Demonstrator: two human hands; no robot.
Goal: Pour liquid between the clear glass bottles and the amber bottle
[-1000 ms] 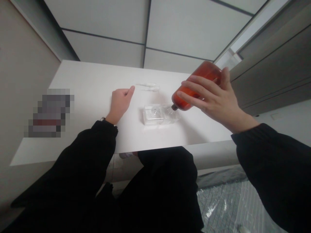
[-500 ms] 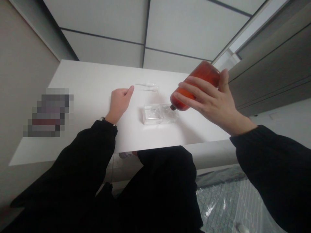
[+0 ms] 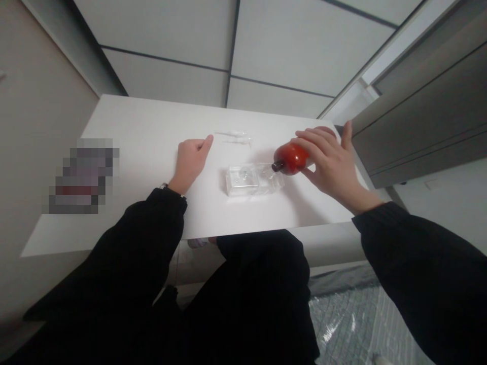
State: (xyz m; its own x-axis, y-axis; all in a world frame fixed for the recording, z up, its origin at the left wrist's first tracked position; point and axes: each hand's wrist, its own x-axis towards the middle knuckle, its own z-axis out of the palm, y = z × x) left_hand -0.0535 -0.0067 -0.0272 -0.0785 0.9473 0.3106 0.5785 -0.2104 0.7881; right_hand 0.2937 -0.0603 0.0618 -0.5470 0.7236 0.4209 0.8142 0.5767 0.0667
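Observation:
My right hand (image 3: pixel 329 162) is closed around an amber-red bottle (image 3: pixel 292 157), fingers over its top and thumb underneath. The bottle leans over above the right part of the table, its dark narrow end (image 3: pixel 278 166) pointing left. Just below that end lies a clear plastic box (image 3: pixel 243 180) with its transparent lid (image 3: pixel 268 177) folded out to the right. I cannot make out any liquid leaving the bottle. Curled into a fist, my left hand (image 3: pixel 192 159) rests on the table left of the box, thumb along the top; its inside is hidden.
Behind the box lie a few thin clear droppers (image 3: pixel 236 137). A pixelated dark object (image 3: pixel 81 175) occupies the left of the white table (image 3: pixel 144 119). Panelled doors (image 3: pixel 285 45) stand behind the table, and a plastic-covered surface (image 3: pixel 346 314) is at lower right.
My right hand has swung the bottle's wide end down, so the bottle points more toward me. Its dark end remains over the lid. My left hand keeps its fist; the view shifts slightly.

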